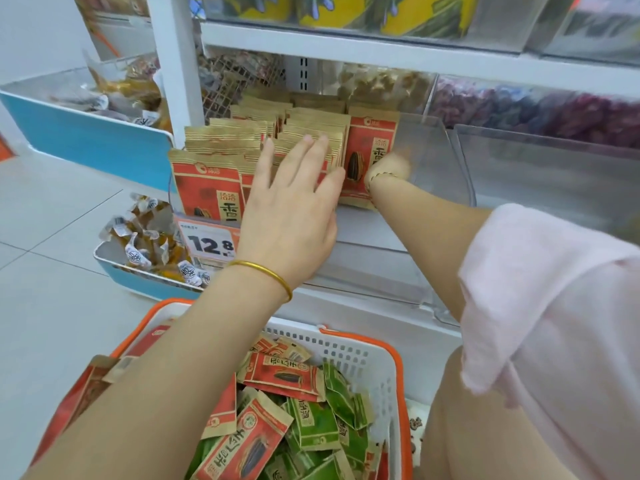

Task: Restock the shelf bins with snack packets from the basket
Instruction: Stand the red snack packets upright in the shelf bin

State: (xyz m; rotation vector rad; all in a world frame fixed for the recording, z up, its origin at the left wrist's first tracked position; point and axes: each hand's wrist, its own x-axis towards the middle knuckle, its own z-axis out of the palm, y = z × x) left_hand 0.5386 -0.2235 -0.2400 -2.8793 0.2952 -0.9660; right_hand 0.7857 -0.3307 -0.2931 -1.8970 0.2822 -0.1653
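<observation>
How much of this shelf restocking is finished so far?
Partly done. The clear bin already holds rows of upright red sunflower seed packets, but its right part is bare. In hand: the left hand presses flat against those rows, and the blurred right hand is at the rightmost packet. Left: the orange basket holds many red and green packets.

I see red-and-tan seed packets [207, 192] mid-frame, green packets [311, 427] lower centre, my white basket [353, 355] orange-rimmed, gold bangle [266, 270], pink sleeve [554, 306]
</observation>
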